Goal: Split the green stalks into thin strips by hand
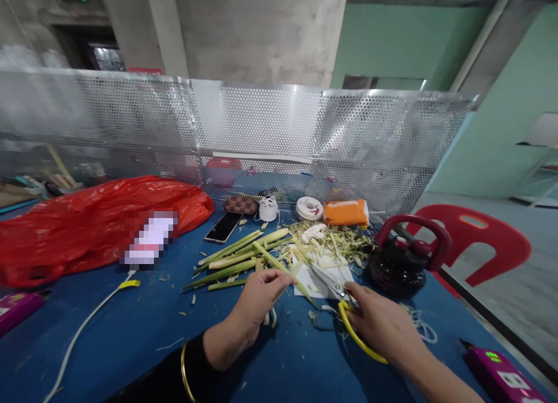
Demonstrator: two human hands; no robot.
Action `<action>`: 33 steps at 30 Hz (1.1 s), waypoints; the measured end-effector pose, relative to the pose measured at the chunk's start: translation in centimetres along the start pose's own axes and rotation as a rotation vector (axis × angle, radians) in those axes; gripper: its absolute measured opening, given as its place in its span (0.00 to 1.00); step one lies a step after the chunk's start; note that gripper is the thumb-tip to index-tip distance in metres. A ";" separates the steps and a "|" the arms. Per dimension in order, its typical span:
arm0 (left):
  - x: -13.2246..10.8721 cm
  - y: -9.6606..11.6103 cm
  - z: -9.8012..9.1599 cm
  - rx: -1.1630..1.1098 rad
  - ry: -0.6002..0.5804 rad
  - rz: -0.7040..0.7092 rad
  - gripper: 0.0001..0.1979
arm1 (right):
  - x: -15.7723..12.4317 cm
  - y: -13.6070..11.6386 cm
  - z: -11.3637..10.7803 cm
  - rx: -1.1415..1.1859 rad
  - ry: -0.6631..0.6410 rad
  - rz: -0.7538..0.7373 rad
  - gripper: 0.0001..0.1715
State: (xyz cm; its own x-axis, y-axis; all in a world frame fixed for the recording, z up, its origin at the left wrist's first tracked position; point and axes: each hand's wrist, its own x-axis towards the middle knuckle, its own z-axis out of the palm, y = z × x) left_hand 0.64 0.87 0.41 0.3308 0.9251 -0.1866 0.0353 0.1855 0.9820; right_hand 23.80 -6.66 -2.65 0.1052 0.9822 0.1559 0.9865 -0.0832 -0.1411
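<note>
My left hand (257, 301) is closed in a pinch on a long pale-green stalk (279, 260), which runs diagonally past its fingertips. In my right hand (383, 321) are scissors with yellow handles (358, 336). Their blades (326, 278) point up and left, over a white sheet of paper (344, 275). Several green stalks (235, 268) lie beside my left hand, partly hidden by it. Behind the paper spreads a heap of shredded plant trimmings (349, 243). I cannot tell whether the blades touch the stalk.
A dark kettle-like pot (396, 269) with a red handle stands at right. Behind the stalks are a black phone (224, 227), a white spool (309, 208) and an orange packet (346, 212). A red plastic bag (100, 217) and a lit phone (152, 237) with a cable lie left.
</note>
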 end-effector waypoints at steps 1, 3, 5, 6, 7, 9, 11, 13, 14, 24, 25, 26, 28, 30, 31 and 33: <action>-0.1 0.1 0.0 -0.024 -0.020 -0.021 0.15 | 0.3 -0.2 -0.2 -0.033 0.005 -0.031 0.15; -0.4 0.3 0.2 -0.047 -0.068 -0.046 0.16 | 1.1 -1.0 -0.9 0.028 0.031 -0.103 0.12; -0.7 0.4 0.4 -0.054 -0.113 -0.059 0.18 | 2.1 -2.6 -1.8 0.319 0.067 -0.182 0.16; -0.9 0.4 0.5 -0.058 -0.135 -0.051 0.19 | 2.7 -3.5 -2.2 0.522 0.055 -0.196 0.20; -0.9 0.4 0.6 -0.060 -0.157 -0.042 0.20 | 3.3 -4.5 -2.5 0.719 0.029 -0.183 0.22; -1.0 0.4 0.5 -0.065 -0.185 -0.023 0.21 | 4.6 -6.2 -2.8 0.973 -0.103 -0.189 0.15; -0.9 0.4 0.2 -0.073 -0.194 -0.021 0.21 | 6.0 -7.1 -2.5 0.996 -0.084 -0.172 0.12; -0.8 0.5 -0.3 -0.066 -0.165 -0.019 0.21 | 7.4 -6.9 -2.0 0.976 0.005 -0.128 0.17; -0.7 0.5 -0.6 -0.059 -0.137 -0.014 0.21 | 8.1 -6.4 -1.7 0.960 0.064 -0.103 0.20; -0.1 -0.4 -0.9 -0.210 0.118 -0.050 0.16 | 7.8 -4.2 -1.6 0.256 0.502 -0.442 0.05; -0.1 -0.6 -0.8 -0.219 0.123 -0.053 0.15 | 7.0 -5.0 -1.9 0.267 0.564 -0.499 0.06; -0.1 -0.6 -0.7 -0.228 0.127 -0.053 0.14 | 6.3 -5.9 -2.1 0.299 0.540 -0.592 0.06; -0.2 -0.7 -0.6 -0.253 0.122 -0.051 0.12 | 5.1 -7.8 -2.3 0.414 0.430 -0.788 0.04; -0.3 -0.8 -0.4 -0.296 0.107 -0.046 0.12 | 4.2 -9.4 -1.9 0.450 0.368 -0.839 0.07; -0.3 -0.9 -0.3 -0.324 0.104 -0.050 0.11 | 3.9 -9.9 -1.5 0.444 0.371 -0.848 0.06; -0.5 -1.2 -0.1 -0.388 0.108 -0.087 0.11 | 3.5 -10.6 -0.5 0.391 0.381 -0.872 0.03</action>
State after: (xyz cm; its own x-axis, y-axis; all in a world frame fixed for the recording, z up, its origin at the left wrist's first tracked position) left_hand 0.37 0.24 -0.66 0.2411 0.9259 -0.2908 -0.3063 0.3569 0.8825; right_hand 13.76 -2.46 -0.14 -0.5285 0.5502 0.6466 0.6361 0.7610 -0.1277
